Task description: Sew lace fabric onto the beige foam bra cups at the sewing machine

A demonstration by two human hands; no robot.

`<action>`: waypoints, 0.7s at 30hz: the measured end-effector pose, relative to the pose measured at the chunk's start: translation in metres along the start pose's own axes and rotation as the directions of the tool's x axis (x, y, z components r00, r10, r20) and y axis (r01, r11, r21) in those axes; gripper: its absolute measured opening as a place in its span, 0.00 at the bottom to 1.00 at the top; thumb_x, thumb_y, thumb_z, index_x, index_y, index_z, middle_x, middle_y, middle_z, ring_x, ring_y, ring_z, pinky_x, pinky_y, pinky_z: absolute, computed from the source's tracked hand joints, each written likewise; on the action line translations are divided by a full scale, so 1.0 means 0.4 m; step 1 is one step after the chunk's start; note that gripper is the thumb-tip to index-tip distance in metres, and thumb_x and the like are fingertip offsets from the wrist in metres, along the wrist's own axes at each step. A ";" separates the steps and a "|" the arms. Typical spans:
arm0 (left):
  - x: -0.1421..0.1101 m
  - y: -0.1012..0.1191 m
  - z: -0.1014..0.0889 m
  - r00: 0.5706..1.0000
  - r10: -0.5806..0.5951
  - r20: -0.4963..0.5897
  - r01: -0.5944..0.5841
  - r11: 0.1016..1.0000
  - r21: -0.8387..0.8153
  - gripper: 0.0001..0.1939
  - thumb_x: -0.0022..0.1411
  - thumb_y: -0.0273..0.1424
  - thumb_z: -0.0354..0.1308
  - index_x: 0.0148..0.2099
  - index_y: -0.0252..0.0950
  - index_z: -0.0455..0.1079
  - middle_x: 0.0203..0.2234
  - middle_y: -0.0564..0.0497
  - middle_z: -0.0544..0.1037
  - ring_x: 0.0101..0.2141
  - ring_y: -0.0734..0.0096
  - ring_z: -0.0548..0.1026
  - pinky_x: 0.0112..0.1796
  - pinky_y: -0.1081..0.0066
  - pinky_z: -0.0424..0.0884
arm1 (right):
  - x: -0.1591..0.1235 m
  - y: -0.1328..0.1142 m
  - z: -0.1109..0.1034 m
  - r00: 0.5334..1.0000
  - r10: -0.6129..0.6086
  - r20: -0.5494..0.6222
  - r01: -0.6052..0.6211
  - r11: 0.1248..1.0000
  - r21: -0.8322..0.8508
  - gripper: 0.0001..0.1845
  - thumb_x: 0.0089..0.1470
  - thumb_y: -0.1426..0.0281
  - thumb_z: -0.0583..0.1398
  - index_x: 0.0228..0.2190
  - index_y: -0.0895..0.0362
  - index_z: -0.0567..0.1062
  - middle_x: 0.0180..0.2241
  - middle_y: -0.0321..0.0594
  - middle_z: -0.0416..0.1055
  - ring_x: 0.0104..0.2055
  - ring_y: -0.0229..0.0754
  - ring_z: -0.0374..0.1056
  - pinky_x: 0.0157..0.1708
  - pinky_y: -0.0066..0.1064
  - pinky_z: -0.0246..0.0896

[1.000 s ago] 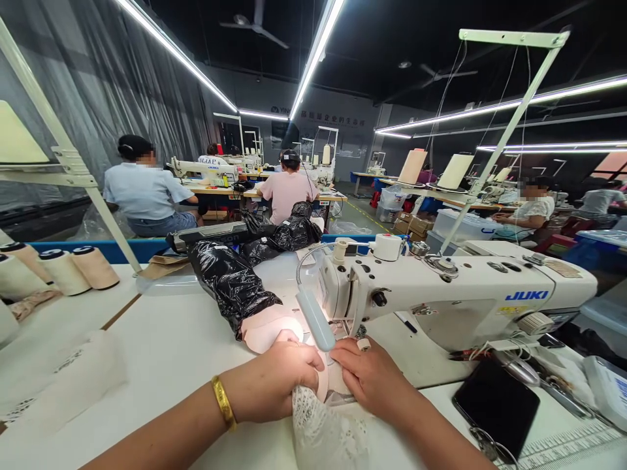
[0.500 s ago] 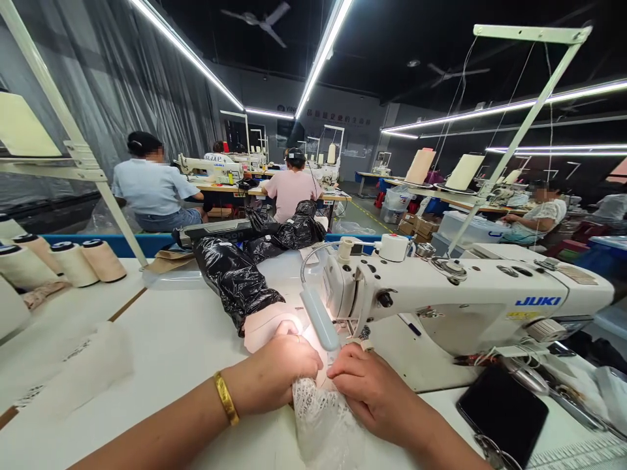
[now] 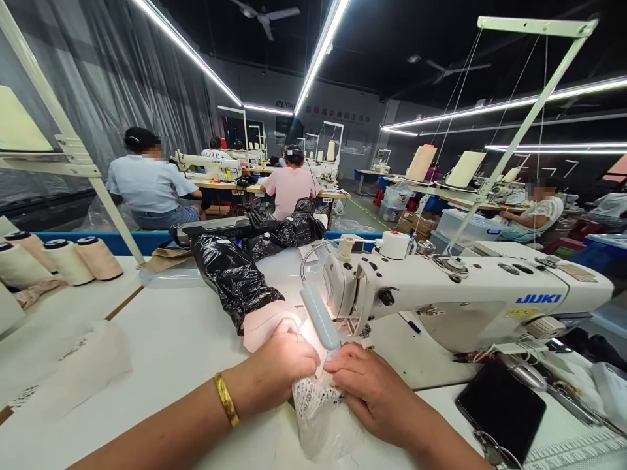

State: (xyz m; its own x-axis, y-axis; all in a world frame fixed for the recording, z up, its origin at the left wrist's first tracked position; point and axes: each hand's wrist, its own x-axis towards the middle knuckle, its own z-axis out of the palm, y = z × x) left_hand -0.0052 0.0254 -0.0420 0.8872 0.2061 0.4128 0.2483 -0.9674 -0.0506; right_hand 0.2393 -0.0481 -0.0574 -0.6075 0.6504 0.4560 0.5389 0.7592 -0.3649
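Note:
In the head view, a white sewing machine (image 3: 455, 287) stands to the right of both hands. My left hand (image 3: 281, 359), with a gold bangle at the wrist, is closed on pale pink fabric (image 3: 264, 324) just left of the needle area. My right hand (image 3: 369, 385) grips the edge of white lace fabric (image 3: 323, 418), its fingers bent and pressed down. The lace hangs toward me between the two hands. A grey lamp head (image 3: 321, 320) lights the fabric and covers part of it; the needle is hidden from sight.
A black plastic bundle (image 3: 235, 277) lies behind the pink fabric. Thread cones (image 3: 98, 258) stand at the left, near a sheer lace piece (image 3: 73, 372). On the right are a black phone (image 3: 502, 408), scissors and a clear ruler (image 3: 578, 450). Other people sit at machines beyond.
Both hands stay nearly in place on the fabric. My right fingers have shifted very slightly left, and the lace below has moved a little. The view has tilted slightly.

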 end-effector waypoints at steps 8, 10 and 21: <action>-0.001 0.000 0.006 0.998 -0.055 -0.040 0.047 0.984 -0.169 0.10 0.64 0.19 0.55 0.31 0.37 0.65 0.29 0.58 0.78 0.29 0.70 0.71 0.41 0.61 0.55 | 0.006 -0.006 0.009 1.000 -0.006 -0.017 0.005 1.000 -0.026 0.17 0.51 0.85 0.55 0.38 0.54 0.72 0.44 0.40 0.78 0.48 0.49 0.68 0.45 0.40 0.66; 0.000 0.001 0.004 0.997 -0.077 -0.023 0.072 0.983 -0.170 0.11 0.65 0.20 0.55 0.30 0.37 0.65 0.27 0.58 0.76 0.28 0.70 0.69 0.40 0.61 0.55 | 0.007 -0.007 0.009 1.000 -0.015 -0.017 0.014 0.999 -0.047 0.16 0.52 0.85 0.55 0.37 0.54 0.71 0.43 0.40 0.78 0.48 0.49 0.69 0.44 0.39 0.66; -0.002 0.004 0.005 0.997 -0.072 -0.040 0.062 0.976 -0.209 0.10 0.65 0.20 0.54 0.33 0.37 0.68 0.33 0.56 0.81 0.30 0.70 0.72 0.40 0.60 0.56 | 0.011 -0.019 0.003 0.999 -0.039 -0.018 0.037 0.996 -0.078 0.14 0.54 0.84 0.56 0.37 0.54 0.68 0.46 0.35 0.79 0.46 0.46 0.68 0.41 0.37 0.60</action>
State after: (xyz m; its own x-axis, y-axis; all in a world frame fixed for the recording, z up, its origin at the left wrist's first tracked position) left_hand -0.0048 0.0242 -0.0441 0.8510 0.2691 0.4511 0.2162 -0.9621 0.1661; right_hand 0.2317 -0.0512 -0.0538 -0.6172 0.6198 0.4847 0.5595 0.7789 -0.2835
